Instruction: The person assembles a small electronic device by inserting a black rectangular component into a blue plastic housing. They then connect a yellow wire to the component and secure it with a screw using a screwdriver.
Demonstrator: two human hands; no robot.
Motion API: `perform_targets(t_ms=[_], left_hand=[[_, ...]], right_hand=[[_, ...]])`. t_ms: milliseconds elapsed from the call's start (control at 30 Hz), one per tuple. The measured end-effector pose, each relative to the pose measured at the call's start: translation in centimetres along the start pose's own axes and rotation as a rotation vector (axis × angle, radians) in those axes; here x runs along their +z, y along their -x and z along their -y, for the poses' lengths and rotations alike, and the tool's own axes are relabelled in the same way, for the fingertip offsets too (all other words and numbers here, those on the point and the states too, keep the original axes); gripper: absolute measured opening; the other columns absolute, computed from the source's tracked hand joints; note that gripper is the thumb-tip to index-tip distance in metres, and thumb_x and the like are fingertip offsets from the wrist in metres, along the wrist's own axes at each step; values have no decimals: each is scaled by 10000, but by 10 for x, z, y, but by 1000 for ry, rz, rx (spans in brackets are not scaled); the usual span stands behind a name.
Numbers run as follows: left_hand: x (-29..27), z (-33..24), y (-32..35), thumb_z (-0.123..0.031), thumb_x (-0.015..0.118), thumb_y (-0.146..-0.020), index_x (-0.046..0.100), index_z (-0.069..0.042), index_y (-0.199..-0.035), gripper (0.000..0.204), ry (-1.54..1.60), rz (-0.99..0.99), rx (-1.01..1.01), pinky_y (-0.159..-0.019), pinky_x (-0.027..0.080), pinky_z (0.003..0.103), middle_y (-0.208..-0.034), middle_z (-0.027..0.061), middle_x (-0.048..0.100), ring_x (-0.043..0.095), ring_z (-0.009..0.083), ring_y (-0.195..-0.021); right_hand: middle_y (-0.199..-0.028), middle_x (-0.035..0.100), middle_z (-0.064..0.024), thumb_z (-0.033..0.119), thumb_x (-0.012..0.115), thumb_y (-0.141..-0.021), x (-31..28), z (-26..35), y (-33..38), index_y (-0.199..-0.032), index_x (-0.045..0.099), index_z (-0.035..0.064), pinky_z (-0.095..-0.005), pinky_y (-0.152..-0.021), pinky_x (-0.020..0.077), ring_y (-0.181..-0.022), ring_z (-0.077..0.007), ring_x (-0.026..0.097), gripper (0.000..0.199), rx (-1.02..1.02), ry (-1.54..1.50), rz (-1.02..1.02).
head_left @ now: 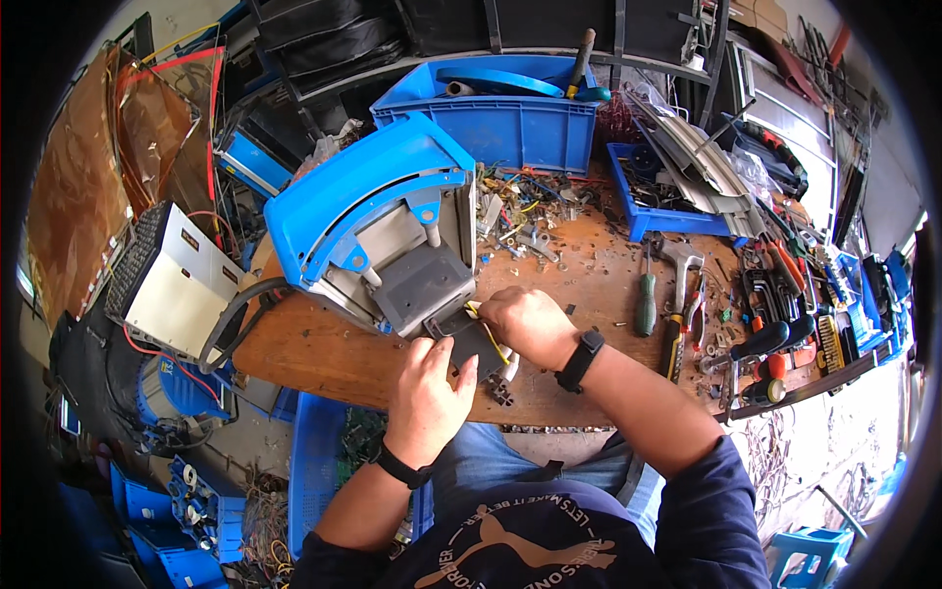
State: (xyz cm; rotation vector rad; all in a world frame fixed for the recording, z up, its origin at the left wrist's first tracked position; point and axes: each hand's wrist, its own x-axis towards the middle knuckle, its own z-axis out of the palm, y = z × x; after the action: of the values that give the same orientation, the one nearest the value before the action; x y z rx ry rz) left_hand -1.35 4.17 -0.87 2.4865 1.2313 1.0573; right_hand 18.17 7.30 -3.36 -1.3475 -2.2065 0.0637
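Cluttered with tools and scrap, the wooden table [324, 344] carries a blue and grey machine housing [378, 231] lying tilted near its front edge, and a dark grey panel [471, 342] juts from the housing's lower end toward you. Your left hand [429, 388] curls around the panel's near edge, while your right hand [527, 322] is closed on its far side by some yellow wires [494, 339]. Farther out lie a green-handled screwdriver [645, 302] to your right and a blue crate [496, 108] behind the housing.
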Motion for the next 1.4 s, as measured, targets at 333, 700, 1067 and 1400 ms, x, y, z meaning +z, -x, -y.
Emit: perform_targets(t_ms=[333, 700, 1067, 1400], left_hand=[[-7, 1, -11, -167, 686, -821, 651, 9, -871, 187, -71, -67, 12, -660, 493, 420, -799, 138, 596, 610, 338, -760], [-39, -8, -65, -214, 802, -671, 620, -36, -724, 261, -351, 359, 78, -667, 506, 427, -770, 130, 654, 643, 330, -736], [-29, 2, -61, -133, 862, -582, 481, -10, -637, 404, -293, 224, 38, -594, 447, 458, -669, 167, 575, 572, 382, -668], [-22, -4, -62, -139, 854, -607, 472, -1, -601, 406, -371, 212, 21, -562, 427, 459, -634, 182, 552, 546, 395, -620]], right_hand=[[-784, 650, -137, 83, 591, -734, 10, -2, 2, -764, 618, 54, -425, -706, 523, -790, -327, 642, 50, -28, -34, -49], [-814, 662, -136, 133, 626, -803, 13, -10, 1, -848, 664, 50, -429, -714, 508, -784, -340, 634, 102, -4, -114, 2], [-767, 652, -146, 110, 576, -751, 14, -3, 7, -767, 646, 55, -424, -695, 515, -771, -316, 649, 91, 21, -86, -31], [-814, 661, -140, 101, 571, -742, 18, -11, 3, -841, 668, 60, -409, -740, 529, -822, -310, 664, 145, -31, -74, -81]])
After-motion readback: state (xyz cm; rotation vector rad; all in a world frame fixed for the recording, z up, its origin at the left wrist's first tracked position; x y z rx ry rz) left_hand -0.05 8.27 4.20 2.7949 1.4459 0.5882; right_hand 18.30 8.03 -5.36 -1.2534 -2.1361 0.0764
